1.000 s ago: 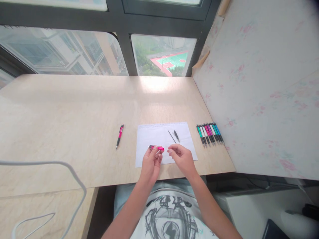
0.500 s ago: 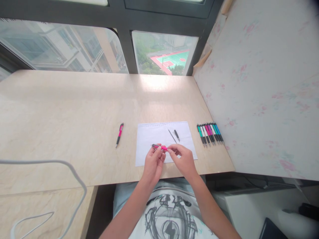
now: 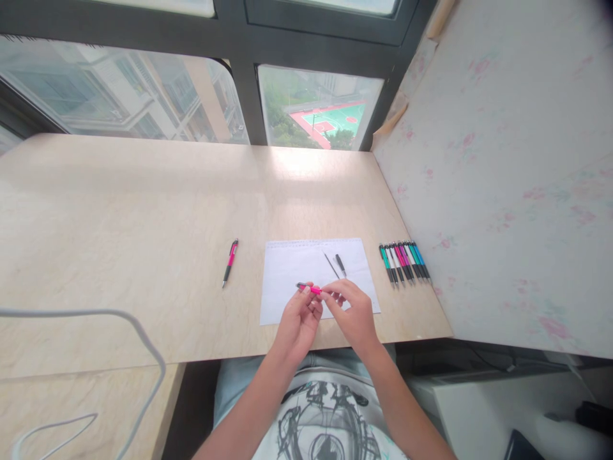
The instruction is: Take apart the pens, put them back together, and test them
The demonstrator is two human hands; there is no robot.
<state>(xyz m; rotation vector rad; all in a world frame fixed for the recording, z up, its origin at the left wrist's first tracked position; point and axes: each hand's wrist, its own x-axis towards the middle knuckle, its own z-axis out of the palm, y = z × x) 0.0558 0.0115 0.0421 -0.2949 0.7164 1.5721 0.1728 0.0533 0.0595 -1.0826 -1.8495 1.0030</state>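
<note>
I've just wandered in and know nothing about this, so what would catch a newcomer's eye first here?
Probably the bright pink pen barrel in the left hand, with the right hand's fingertips at its end, above the white paper. Next, the row of colourful pens on the table's right side. Then the green-and-red sports court far below, through the window.
</note>
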